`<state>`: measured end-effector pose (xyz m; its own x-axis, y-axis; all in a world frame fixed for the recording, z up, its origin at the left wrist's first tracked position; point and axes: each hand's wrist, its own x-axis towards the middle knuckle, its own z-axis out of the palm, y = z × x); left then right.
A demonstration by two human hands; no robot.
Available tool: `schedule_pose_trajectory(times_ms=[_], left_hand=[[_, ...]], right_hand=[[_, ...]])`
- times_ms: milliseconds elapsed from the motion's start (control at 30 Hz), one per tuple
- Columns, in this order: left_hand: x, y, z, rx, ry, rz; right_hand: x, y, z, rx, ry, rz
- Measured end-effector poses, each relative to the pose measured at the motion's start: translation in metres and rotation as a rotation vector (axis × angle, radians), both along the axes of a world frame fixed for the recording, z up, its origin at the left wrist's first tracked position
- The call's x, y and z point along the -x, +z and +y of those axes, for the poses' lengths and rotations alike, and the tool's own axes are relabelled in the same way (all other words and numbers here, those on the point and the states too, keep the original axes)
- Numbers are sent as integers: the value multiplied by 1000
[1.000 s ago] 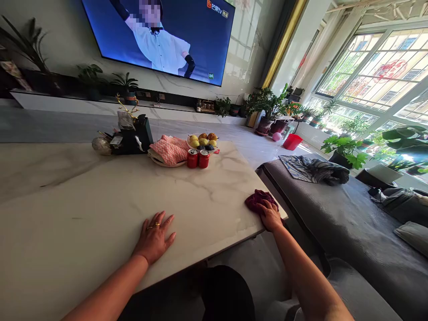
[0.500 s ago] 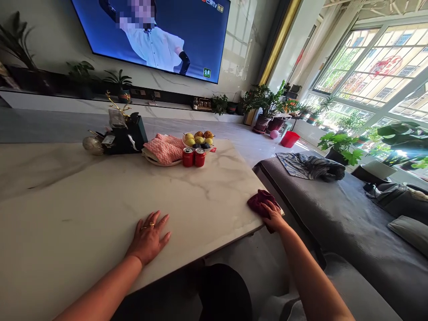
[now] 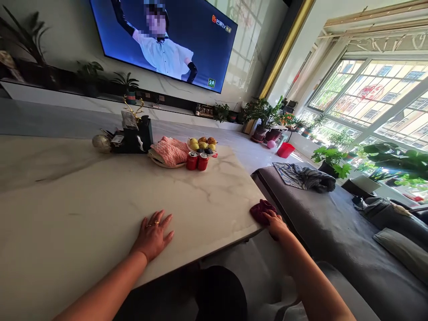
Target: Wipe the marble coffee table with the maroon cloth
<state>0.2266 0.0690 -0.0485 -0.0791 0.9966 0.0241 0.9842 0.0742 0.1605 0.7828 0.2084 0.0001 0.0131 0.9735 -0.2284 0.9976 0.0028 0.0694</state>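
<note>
My left hand (image 3: 154,236) lies flat on the pale marble-look table (image 3: 110,196), fingers spread, a ring on one of them. At the table's right corner my right hand (image 3: 277,225) is closed over a bunched dark-red cloth (image 3: 261,211). The cloth rests on the tabletop at its edge, and part of it is hidden under my fingers.
Toward the back of the table stand two red cans (image 3: 197,161), a bowl of fruit (image 3: 202,145), a pink cloth (image 3: 171,150) on a tray and a black box (image 3: 135,136). A grey sofa (image 3: 321,223) lies close to the table's right side.
The view has tilted slightly, shifting the whole scene. My right hand and the dark-red cloth remain at the table corner, with the hand a little nearer the edge. My left hand stays flat.
</note>
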Motion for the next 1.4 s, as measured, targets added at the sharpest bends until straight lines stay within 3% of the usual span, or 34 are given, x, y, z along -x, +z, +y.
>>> schedule_pose_trajectory(times_ms=[200, 500, 667, 867, 933, 1033, 1100, 1233, 1300, 1400], left_hand=[[3, -6, 0, -27, -15, -33], [8, -17, -1, -55, -36, 15], [13, -29, -4, -97, -53, 26], [20, -38, -10, -146, -98, 41], [21, -40, -13, -176, -111, 56], [23, -41, -16, -181, -124, 69], [23, -40, -17, -168, -122, 63], [23, -37, -17, -151, -128, 54], [23, -35, -16, -141, -126, 41], [21, -32, -13, -118, -103, 15]], right_hand=[[-1, -7, -18, -2, -119, -54], [-3, -11, 27, -147, 48, -108], [17, -9, 83, -219, 87, -23], [85, 0, 205, -256, 112, 45], [105, 3, 239, -288, 71, 82], [127, 5, 277, -465, -62, 180], [137, 2, 297, -509, -80, 223], [144, -8, 323, -195, -4, 203], [137, -11, 326, -122, 14, 191], [115, -8, 311, -155, 111, 159]])
